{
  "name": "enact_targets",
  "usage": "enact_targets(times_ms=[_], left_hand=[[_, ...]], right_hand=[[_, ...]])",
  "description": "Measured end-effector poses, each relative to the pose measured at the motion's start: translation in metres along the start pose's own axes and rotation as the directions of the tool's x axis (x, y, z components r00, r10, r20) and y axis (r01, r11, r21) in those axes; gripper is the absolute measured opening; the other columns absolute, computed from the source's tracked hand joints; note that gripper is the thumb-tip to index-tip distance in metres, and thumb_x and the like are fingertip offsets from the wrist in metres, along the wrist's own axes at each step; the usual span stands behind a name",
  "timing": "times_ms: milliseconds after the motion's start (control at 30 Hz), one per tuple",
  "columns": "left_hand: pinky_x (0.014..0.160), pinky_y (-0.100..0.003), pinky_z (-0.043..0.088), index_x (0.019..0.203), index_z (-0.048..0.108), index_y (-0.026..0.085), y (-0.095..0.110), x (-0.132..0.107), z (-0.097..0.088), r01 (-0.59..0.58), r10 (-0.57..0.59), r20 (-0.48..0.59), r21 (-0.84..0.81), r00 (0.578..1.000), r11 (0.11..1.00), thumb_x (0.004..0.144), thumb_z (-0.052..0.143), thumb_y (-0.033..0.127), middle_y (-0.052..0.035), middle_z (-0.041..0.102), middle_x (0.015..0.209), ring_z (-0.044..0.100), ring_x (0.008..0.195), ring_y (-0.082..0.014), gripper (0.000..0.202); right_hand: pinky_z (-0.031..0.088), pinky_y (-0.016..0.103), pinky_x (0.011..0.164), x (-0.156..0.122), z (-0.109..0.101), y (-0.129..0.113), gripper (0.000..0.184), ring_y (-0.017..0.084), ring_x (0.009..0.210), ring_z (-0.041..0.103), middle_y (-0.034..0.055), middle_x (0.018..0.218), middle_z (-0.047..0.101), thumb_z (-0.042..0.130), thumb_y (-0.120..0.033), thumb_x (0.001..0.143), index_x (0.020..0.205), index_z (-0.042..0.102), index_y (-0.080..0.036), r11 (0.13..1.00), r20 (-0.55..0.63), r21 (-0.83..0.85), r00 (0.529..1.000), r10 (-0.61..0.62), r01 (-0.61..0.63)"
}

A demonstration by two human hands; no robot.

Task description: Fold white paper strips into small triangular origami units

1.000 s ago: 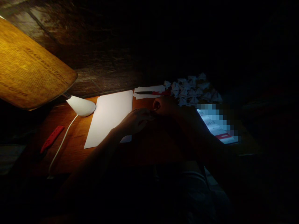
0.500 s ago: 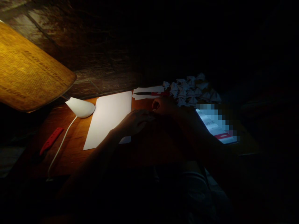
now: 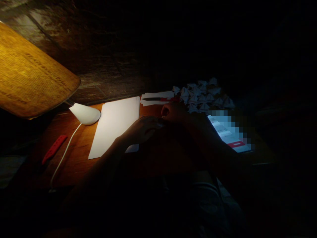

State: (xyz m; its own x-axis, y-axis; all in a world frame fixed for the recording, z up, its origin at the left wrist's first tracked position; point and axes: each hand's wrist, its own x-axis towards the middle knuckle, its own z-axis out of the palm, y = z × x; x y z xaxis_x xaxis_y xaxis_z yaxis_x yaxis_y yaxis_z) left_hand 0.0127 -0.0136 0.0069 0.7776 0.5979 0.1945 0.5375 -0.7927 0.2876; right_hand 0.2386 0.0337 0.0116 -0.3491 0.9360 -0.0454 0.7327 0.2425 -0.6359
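Pretty dim light here. The left hand (image 3: 144, 128) and right hand (image 3: 174, 112) are close together over the bench (image 3: 75, 162), right one curled in, left one's fingers pointing at it. There's a small pale bit (image 3: 160, 123) between them, but I can't tell if either hand is actually gripping it. A paper stack (image 3: 115, 124) lies just left of them. Beyond, a red-handled knife (image 3: 167, 99) rests on some slips (image 3: 148, 103), with folded papers (image 3: 198, 96) and a lit phone (image 3: 226, 132) off to the right.
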Motion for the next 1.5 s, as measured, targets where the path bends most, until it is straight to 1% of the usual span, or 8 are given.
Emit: enact_targets(times_ms=[233,633,833,1000,1100,1233,1367,1500], left_hand=[[0.105,-0.050,0.057,0.123,0.077,0.024,-0.001,-0.001,0.002,0.031,-0.037,0.058,0.102,0.998,0.994,0.095,0.053,0.009,-0.0108,0.070,0.138,0.068,0.124,-0.0282,0.040],[0.109,-0.053,0.057,0.118,0.079,0.023,-0.002,-0.003,0.003,0.001,-0.001,0.005,0.019,1.000,1.000,0.091,0.053,0.007,-0.0118,0.064,0.150,0.064,0.131,-0.0299,0.041],[0.103,-0.049,0.057,0.126,0.075,0.026,0.002,-0.001,0.003,0.021,-0.024,0.030,0.077,0.999,0.997,0.091,0.054,0.008,-0.0087,0.073,0.138,0.069,0.123,-0.0280,0.044],[0.105,-0.050,0.052,0.123,0.075,0.025,0.006,0.000,0.002,0.053,-0.056,0.024,0.118,0.998,0.992,0.093,0.057,0.013,-0.0094,0.076,0.129,0.068,0.123,-0.0295,0.037],[0.106,-0.050,0.051,0.122,0.075,0.026,0.004,-0.001,0.006,0.050,-0.049,-0.016,0.107,0.999,0.993,0.093,0.059,0.016,-0.0082,0.075,0.131,0.066,0.125,-0.0295,0.034],[0.107,-0.053,0.051,0.118,0.077,0.026,-0.002,-0.002,0.012,0.052,-0.049,-0.080,0.034,0.996,0.998,0.092,0.060,0.013,-0.0087,0.072,0.135,0.064,0.128,-0.0303,0.033],[0.110,-0.055,0.052,0.108,0.079,0.027,-0.005,-0.002,0.013,0.059,-0.063,-0.118,-0.037,0.991,0.998,0.090,0.062,0.011,-0.0082,0.063,0.147,0.060,0.132,-0.0302,0.029],[0.114,-0.053,0.050,0.114,0.075,0.024,-0.009,-0.003,0.013,0.064,-0.090,-0.270,-0.100,0.959,0.993,0.090,0.061,0.011,-0.0112,0.060,0.145,0.057,0.136,-0.0286,0.030]], right_hand=[[0.050,0.030,0.081,-0.004,-0.001,-0.006,0.018,0.021,0.093,0.067,0.0100,0.106,0.075,0.077,-0.008,0.078,0.094,0.074,-0.016,1.000,-0.003,0.000,1.000,0.027,-0.027],[0.049,0.029,0.078,0.004,0.001,0.005,0.015,0.019,0.085,0.066,0.0070,0.096,0.075,0.080,-0.014,0.075,0.087,0.072,-0.017,0.998,0.018,0.059,0.999,-0.033,0.032],[0.050,0.030,0.077,0.004,0.003,0.005,0.016,0.020,0.086,0.067,0.0076,0.098,0.075,0.078,-0.009,0.075,0.087,0.072,-0.018,0.998,-0.002,0.067,1.000,-0.017,0.017],[0.050,0.031,0.076,0.005,0.005,0.004,0.016,0.021,0.085,0.067,0.0087,0.096,0.075,0.078,-0.008,0.073,0.085,0.073,-0.018,0.998,-0.025,0.066,1.000,0.005,-0.003],[0.050,0.030,0.077,0.003,0.005,0.004,0.016,0.020,0.085,0.067,0.0088,0.098,0.075,0.075,-0.008,0.075,0.089,0.076,-0.016,0.999,-0.024,0.049,1.000,-0.014,0.015],[0.050,0.032,0.084,-0.002,0.002,0.005,0.020,0.020,0.086,0.067,0.0077,0.101,0.076,0.075,-0.010,0.077,0.095,0.081,-0.018,0.993,-0.018,0.002,0.993,-0.117,0.117],[0.051,0.033,0.084,-0.004,0.002,0.005,0.022,0.023,0.093,0.069,0.0087,0.105,0.077,0.080,-0.012,0.071,0.093,0.081,-0.019,0.987,-0.009,-0.015,0.987,-0.158,0.158],[0.051,0.032,0.083,-0.002,0.006,0.006,0.021,0.022,0.091,0.069,0.0072,0.098,0.077,0.078,-0.011,0.070,0.089,0.075,-0.019,0.983,-0.045,0.100,0.988,-0.149,0.153]])
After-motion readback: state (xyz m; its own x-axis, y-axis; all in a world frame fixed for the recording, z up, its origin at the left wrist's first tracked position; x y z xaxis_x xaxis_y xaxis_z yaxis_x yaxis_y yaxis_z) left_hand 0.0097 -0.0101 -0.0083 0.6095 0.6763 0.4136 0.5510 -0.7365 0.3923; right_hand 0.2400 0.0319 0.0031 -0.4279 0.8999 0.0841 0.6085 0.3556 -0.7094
